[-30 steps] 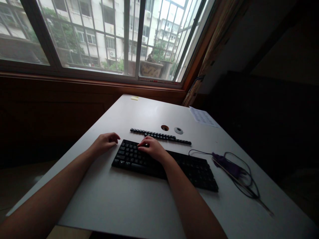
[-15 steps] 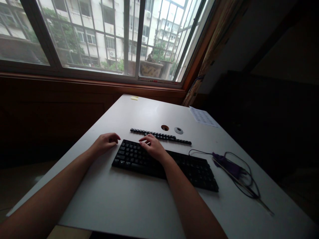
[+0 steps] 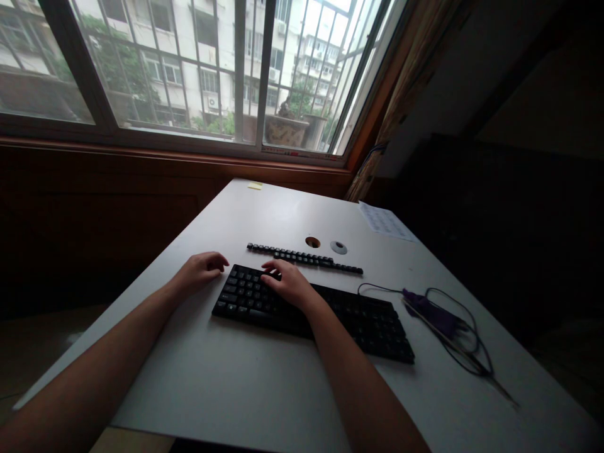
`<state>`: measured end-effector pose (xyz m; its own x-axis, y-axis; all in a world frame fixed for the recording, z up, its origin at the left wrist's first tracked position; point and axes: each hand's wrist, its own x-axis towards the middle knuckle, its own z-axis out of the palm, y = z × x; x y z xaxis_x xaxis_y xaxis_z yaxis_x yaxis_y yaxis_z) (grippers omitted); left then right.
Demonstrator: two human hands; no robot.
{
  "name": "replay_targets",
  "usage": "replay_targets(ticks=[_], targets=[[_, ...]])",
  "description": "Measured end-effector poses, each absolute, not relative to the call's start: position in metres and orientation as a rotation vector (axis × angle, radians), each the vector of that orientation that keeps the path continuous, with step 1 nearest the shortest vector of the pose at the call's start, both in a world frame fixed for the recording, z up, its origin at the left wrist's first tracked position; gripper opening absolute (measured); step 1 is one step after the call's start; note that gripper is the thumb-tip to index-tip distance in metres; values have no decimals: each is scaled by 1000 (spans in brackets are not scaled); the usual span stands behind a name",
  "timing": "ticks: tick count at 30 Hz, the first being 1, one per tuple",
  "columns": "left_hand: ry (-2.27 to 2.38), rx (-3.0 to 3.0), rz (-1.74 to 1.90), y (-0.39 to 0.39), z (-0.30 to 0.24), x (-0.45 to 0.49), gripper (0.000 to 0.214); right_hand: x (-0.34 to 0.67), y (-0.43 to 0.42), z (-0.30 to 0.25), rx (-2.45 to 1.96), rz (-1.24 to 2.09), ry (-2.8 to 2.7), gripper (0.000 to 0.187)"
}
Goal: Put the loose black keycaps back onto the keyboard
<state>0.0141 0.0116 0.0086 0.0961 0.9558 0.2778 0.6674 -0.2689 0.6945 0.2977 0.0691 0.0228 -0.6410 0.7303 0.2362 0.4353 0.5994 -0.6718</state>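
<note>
A black keyboard (image 3: 358, 321) lies on the white table (image 3: 264, 390). Just beyond it sits a row of loose black keycaps (image 3: 325, 260). My right hand (image 3: 289, 283) rests over the keyboard's far edge, left of middle. Its fingers are bent and pressed together at the top row of keys, and what they pinch is too small to name. My left hand (image 3: 201, 269) lies on the table beside the keyboard's far left corner, fingers curled under, with nothing visible in it.
A purple tool with a looped black cable (image 3: 443, 321) lies right of the keyboard. A cable hole (image 3: 312, 241) and its round cap (image 3: 338, 247) are behind the keycaps. A paper sheet (image 3: 384, 221) and a yellow note (image 3: 255, 185) lie near the window.
My right hand's fingers, stretched toward the keycap row half a second ago, have drawn back and curled over the keyboard's top row. My left hand has stayed put.
</note>
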Motion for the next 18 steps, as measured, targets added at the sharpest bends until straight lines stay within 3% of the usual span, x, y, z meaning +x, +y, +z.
replay_targets(ticks=[18], targets=[[1565,2043,973,12,10,15,24,294,69,21,-953,690,-2349,15]])
